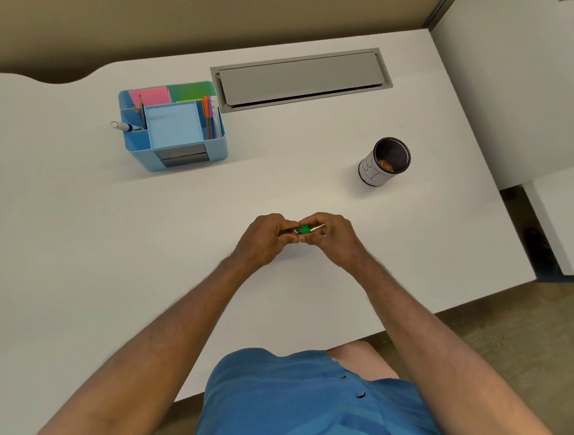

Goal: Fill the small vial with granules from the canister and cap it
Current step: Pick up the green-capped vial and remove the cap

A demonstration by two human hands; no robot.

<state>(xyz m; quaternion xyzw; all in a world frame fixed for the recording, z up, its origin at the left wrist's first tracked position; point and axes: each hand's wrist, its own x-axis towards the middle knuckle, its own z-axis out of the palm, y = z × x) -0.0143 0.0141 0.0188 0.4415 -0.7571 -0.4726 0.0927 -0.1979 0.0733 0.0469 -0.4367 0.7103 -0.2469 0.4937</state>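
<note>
Your left hand [265, 238] and right hand [334, 236] are meeting above the middle of the surface [71, 234], both pinching the small vial [299, 231] and its green cap [304, 229] between the fingertips. The open canister [384, 161] is standing toward the right edge, granules [386, 165] inside; a blue organizer [172, 126] is sitting toward the far left.

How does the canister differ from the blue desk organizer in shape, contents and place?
The canister is round, white outside and dark inside; the blue desk organizer is boxy with several compartments. The canister holds brown granules; the organizer holds pens and coloured notes. The canister stands to the right, the organizer to the left. Both stand open-topped, untouched, on the white desk.
</note>
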